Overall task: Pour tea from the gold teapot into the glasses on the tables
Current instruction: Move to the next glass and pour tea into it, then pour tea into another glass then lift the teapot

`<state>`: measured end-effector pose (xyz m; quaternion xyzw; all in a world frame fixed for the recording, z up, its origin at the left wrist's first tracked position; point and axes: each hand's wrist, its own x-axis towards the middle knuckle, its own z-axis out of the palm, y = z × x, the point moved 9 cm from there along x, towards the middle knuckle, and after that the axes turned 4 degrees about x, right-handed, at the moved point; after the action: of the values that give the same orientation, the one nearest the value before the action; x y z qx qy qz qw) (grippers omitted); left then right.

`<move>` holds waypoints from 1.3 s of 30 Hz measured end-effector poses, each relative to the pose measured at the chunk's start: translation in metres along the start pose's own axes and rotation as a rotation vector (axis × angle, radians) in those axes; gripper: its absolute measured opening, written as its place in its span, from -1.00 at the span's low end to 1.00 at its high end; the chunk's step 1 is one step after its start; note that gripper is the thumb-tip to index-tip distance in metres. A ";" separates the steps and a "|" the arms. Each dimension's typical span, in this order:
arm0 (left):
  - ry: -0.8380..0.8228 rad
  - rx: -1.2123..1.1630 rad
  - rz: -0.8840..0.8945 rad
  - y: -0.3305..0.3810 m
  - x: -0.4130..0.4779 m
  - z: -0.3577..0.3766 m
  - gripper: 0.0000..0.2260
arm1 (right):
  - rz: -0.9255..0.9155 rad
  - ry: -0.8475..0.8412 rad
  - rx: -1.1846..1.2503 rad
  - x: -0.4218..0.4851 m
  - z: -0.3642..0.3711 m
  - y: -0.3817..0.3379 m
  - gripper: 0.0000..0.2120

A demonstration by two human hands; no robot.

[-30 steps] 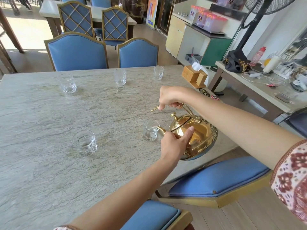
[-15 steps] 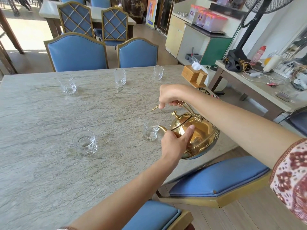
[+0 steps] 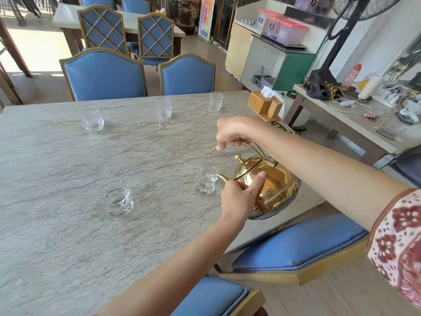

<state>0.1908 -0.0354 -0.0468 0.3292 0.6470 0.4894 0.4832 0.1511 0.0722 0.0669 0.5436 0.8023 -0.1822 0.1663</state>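
Observation:
The gold teapot (image 3: 271,188) hangs tilted over the right part of the marble table (image 3: 68,201), its spout at the rim of a small glass (image 3: 205,182). My right hand (image 3: 232,133) grips the teapot's arched handle from above. My left hand (image 3: 239,195) presses on the pot's side and lid, forefinger stretched up across the lid. A wider glass (image 3: 116,198) stands to the left. Three more glasses stand along the far side: one at far left (image 3: 90,117), a middle glass (image 3: 163,108) and a right glass (image 3: 216,101).
Two blue chairs (image 3: 103,75) face me across the table; two blue seats (image 3: 293,242) stand at the near right corner. A wooden tissue box (image 3: 262,104) sits at the far right corner. A cluttered side table (image 3: 355,117) lies beyond on the right.
The teapot has tipped slightly further toward the small glass, lid knob leaning left. Both hands keep their hold; the glasses stay put.

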 end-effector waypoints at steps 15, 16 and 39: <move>0.027 0.477 0.067 -0.006 -0.013 0.005 -0.22 | -0.074 0.126 0.426 -0.036 0.011 0.071 -0.86; 0.021 0.496 0.079 -0.003 -0.012 0.010 -0.18 | -0.082 0.151 0.456 -0.041 0.008 0.081 -0.87; -0.069 0.128 0.008 0.063 0.066 0.258 -0.43 | -0.150 0.201 0.295 0.025 -0.095 0.307 -0.73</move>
<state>0.4111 0.1246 -0.0213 0.3787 0.6586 0.4375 0.4810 0.4216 0.2430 0.1045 0.5164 0.8176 -0.2546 -0.0104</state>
